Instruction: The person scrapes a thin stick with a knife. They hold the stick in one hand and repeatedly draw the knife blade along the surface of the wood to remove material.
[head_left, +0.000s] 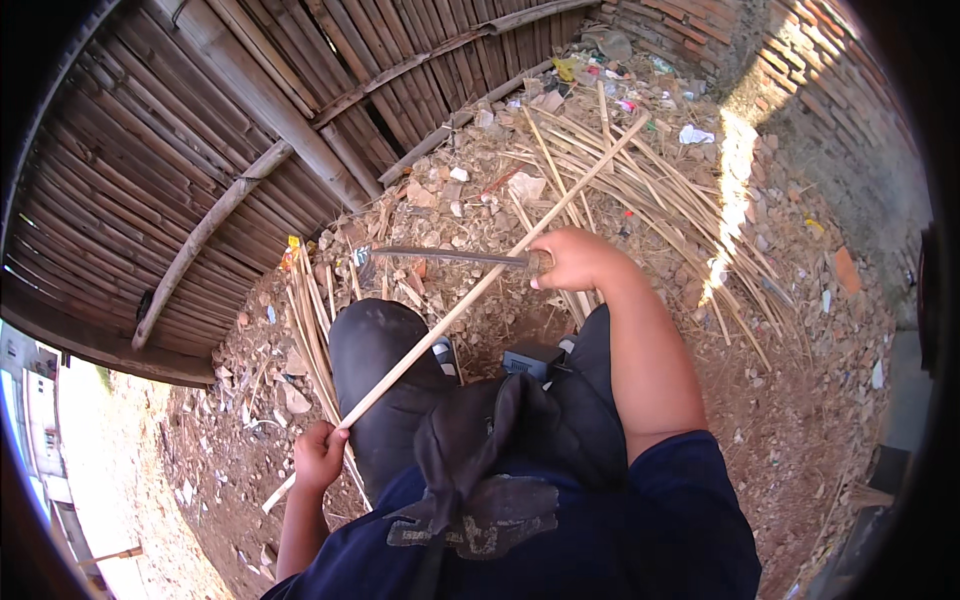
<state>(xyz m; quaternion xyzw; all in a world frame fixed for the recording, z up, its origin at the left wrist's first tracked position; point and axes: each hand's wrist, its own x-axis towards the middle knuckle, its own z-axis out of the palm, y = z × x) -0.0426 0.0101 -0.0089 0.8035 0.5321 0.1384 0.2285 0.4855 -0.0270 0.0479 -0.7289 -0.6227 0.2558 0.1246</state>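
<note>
A long pale bamboo strip (430, 337) slants across my lap, from low on the left up toward the far right. My left hand (318, 455) is closed around it near its lower end, beside my left knee. In my right hand (570, 260) is the handle of a long, narrow-bladed knife (440, 254) that has a hooked tip. The blade points left and meets the strip just beside my right hand. Whether the fingers of that hand also touch the strip is hidden.
Many loose bamboo strips (690, 225) lie piled at the far right, and another bundle (312, 335) rests by my left knee. Between my feet sits a small dark box (532, 360). A slatted bamboo wall (190, 170) rises left; a brick wall (850, 130) stands right. Rubble litters the ground.
</note>
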